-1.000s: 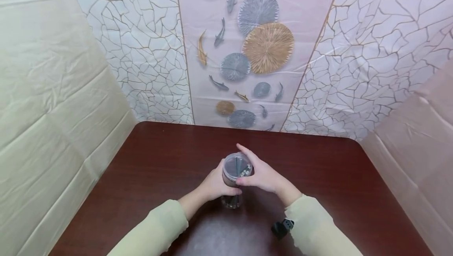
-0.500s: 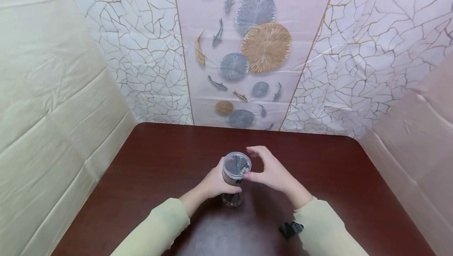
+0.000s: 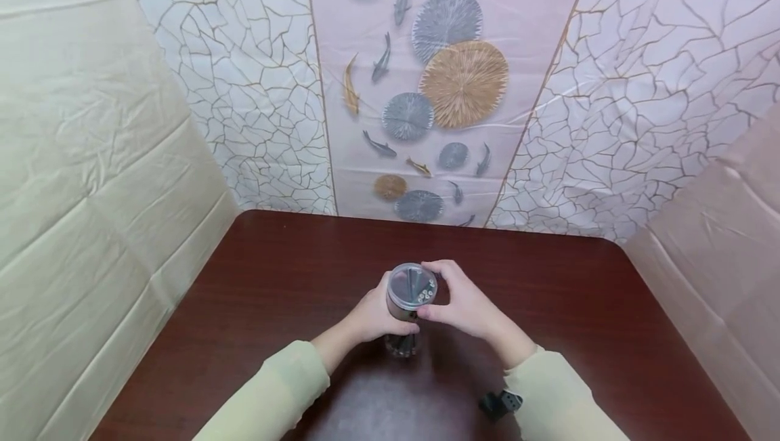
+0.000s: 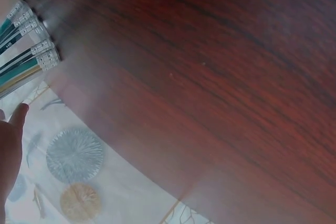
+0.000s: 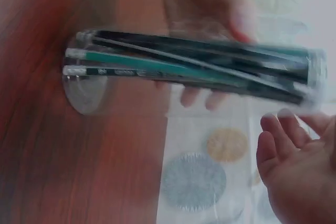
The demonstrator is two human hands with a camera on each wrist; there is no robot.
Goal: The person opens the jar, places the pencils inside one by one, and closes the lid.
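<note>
A clear plastic jar [image 5: 199, 74] of pencils stands roughly upright in front of the person, its see-through lid [image 3: 412, 285] on top. Green and dark pencils [image 5: 157, 66] lean inside it. The left hand [image 3: 373, 313] wraps round the jar's body below the lid. At the lid's right side is the right hand [image 3: 466, 304], its thumb and fingertips spread round the rim and apparently touching it. In the left wrist view, the jar's lower end shows pencil ends [image 4: 39, 48] at upper left. Whether the base touches the table cannot be told.
The dark red-brown table [image 3: 292, 258] lies under both arms. A small black device [image 3: 500, 404] is by the right sleeve. Patterned cloth [image 3: 262, 89] hangs behind the table, with plain beige cloth [image 3: 91, 190] at the sides.
Half a second ago the right hand's fingers moved off the lid and spread; now they are back at its rim. The left hand keeps holding the jar in about the same place.
</note>
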